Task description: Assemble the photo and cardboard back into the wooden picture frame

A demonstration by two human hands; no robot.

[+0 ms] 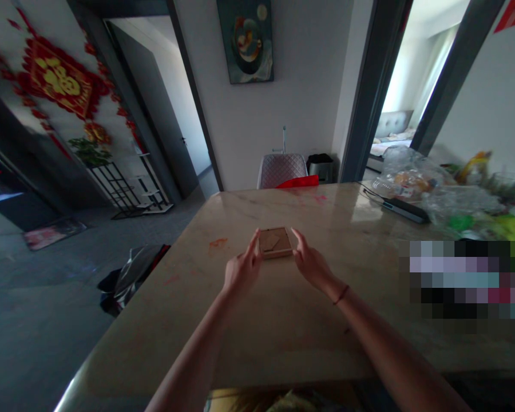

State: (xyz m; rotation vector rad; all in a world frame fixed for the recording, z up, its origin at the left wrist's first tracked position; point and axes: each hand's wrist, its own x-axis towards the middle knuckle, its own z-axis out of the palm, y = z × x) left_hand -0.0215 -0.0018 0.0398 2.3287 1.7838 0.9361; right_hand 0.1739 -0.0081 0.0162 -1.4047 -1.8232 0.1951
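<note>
A small square wooden puzzle tray (275, 242) with flat wooden pieces set inside lies flat on the beige marble table (283, 320). My left hand (241, 270) touches its left edge with the fingertips. My right hand (309, 262) rests against its right edge, fingers extended. Both hands frame the tray from the sides; it stays on the tabletop. A thin red band circles my right wrist.
A dark flat device (401, 209) and a heap of plastic bags and packages (446, 189) crowd the table's right side. A quilted chair (282, 170) stands at the far edge. A bag (131, 274) lies on the floor at left. Doorways open behind.
</note>
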